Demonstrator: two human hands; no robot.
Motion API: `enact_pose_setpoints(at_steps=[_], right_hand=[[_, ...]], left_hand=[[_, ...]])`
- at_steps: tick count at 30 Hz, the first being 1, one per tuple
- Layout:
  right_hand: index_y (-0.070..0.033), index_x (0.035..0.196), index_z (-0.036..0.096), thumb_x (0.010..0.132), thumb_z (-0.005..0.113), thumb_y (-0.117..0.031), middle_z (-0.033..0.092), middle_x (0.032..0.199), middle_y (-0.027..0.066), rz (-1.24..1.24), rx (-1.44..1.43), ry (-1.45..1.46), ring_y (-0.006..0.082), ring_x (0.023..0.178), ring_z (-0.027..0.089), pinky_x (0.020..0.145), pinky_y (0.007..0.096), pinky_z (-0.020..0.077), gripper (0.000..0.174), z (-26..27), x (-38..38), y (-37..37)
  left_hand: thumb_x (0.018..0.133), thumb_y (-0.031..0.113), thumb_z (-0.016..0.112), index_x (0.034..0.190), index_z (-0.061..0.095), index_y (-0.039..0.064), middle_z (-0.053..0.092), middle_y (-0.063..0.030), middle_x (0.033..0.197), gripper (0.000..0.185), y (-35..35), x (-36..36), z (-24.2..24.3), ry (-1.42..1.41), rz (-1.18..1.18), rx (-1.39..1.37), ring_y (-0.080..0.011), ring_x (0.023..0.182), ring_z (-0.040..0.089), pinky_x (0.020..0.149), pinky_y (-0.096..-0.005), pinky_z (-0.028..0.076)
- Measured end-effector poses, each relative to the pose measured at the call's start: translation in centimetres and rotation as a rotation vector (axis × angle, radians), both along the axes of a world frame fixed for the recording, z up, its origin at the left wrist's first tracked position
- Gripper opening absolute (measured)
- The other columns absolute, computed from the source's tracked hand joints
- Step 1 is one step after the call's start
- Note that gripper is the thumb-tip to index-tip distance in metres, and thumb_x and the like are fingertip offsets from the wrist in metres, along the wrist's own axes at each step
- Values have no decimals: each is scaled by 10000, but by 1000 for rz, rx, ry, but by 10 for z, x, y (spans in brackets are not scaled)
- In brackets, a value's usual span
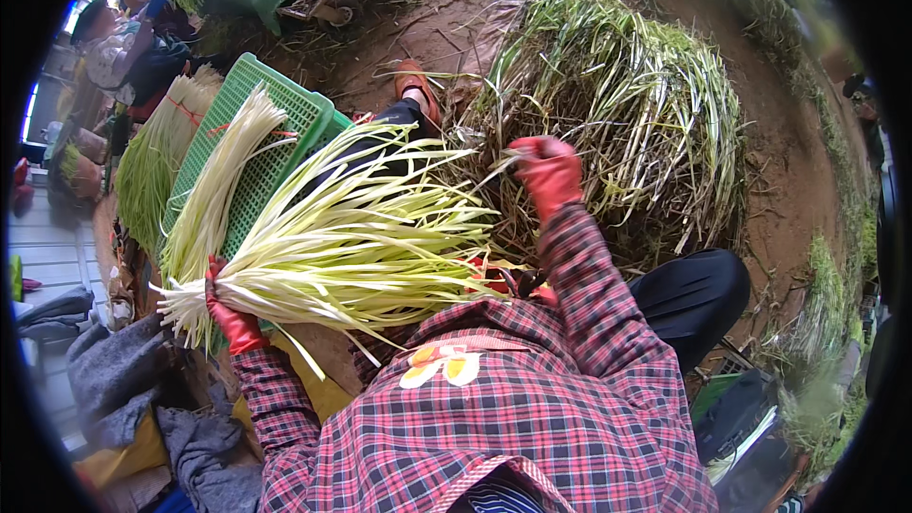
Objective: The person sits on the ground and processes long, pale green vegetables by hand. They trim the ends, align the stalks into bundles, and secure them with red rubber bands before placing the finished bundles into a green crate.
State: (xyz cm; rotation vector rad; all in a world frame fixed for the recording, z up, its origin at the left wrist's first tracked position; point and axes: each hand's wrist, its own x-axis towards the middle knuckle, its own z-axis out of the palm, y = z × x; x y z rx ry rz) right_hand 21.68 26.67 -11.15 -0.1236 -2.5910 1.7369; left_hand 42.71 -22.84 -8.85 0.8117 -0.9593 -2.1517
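In a red rubber glove, my left hand (231, 313) grips a large bunch of pale yellow-green leafy stalks (342, 235), likely blanched chives, near its white ends. The loose leaves fan out to the right across my lap. My right hand (548, 171), also in a red glove, is raised at the near-left edge of a big heap of green and dry stalks (620, 100). A thin pale strand (502, 165) is pinched in its fingers. Beyond my left hand, a bundle of white stalks (235, 164) with a red tie lies on a green plastic crate (249, 78).
A tied bundle of greener stalks (153, 157) stands left of the crate. Grey cloths (114, 377) lie at lower left. A wheeled cart (342, 0) with a green sheet is at the top. Other people (121, 50) sit at upper left.
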Motion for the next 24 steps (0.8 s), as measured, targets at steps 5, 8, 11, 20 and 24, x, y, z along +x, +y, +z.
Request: enact_pose_setpoints(at_steps=[5, 8, 11, 20, 24], right_hand=[[-193, 1258, 616, 962, 568, -256, 684, 1143, 67, -25, 778, -573, 141, 809, 661, 760, 302, 562, 306, -6, -4, 87], [-169, 1099, 710, 945, 570, -406, 718, 1031, 53, 158, 483, -395, 153, 811, 665, 806, 332, 558, 316, -16, 1, 76], [-144, 1066, 735, 924, 612, -425, 716, 1019, 96, 422, 302, -292, 222, 902, 670, 860, 345, 531, 338, -21, -1, 39], [-152, 1125, 709, 855, 722, -281, 682, 1143, 76, 704, 14, 107, 237, 1028, 653, 923, 340, 518, 299, 2, -5, -19], [-195, 1085, 724, 794, 763, -249, 663, 1189, 60, 809, 173, 305, 227, 1134, 597, 980, 341, 472, 299, 0, -7, -44]], left_hand=[[1007, 306, 458, 1379, 510, 54, 502, -80, 1428, 452, 15, 0, 7, 34, 79, 143, -208, 1340, 420, 1168, -399, 223], [1011, 301, 445, 1393, 483, 31, 466, -88, 1458, 470, 12, 0, 0, -5, 100, 125, -207, 1357, 401, 1173, -396, 221], [1003, 297, 462, 1367, 508, 26, 513, -92, 1407, 456, 0, 4, -9, 16, 30, 89, -210, 1323, 437, 1162, -398, 245], [978, 293, 526, 1307, 575, 42, 592, -90, 1317, 417, -11, 15, -14, 53, -91, 9, -203, 1254, 505, 1128, -412, 307], [977, 281, 532, 1292, 586, 43, 602, -85, 1299, 399, -6, 14, -10, 0, -64, 1, -196, 1233, 520, 1127, -403, 310]])
